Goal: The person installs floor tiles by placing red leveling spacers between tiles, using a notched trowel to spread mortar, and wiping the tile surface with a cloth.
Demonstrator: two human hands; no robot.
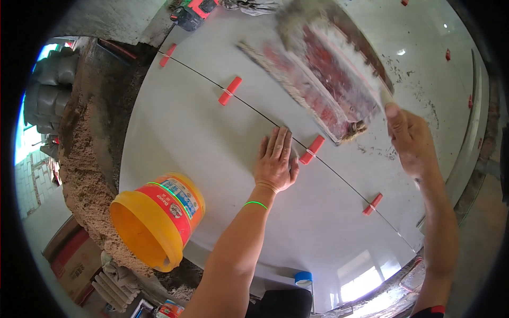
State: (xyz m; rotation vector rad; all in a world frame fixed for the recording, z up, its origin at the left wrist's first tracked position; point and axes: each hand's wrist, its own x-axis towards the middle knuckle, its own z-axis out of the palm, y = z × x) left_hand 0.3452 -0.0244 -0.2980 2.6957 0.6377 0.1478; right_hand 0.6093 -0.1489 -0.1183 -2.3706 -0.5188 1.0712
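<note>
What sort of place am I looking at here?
It looks like a building site where a floor is being tiled: large pale tiles with red wedges along their joint, and a sandy heap at the edge.

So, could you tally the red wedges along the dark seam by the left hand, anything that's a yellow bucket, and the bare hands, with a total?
Red wedges: 4
Yellow bucket: 1
Bare hands: 2
Total: 7

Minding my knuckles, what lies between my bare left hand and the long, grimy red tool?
A small red plastic wedge, straddling the dark tile seam, as the head view shows.
</note>
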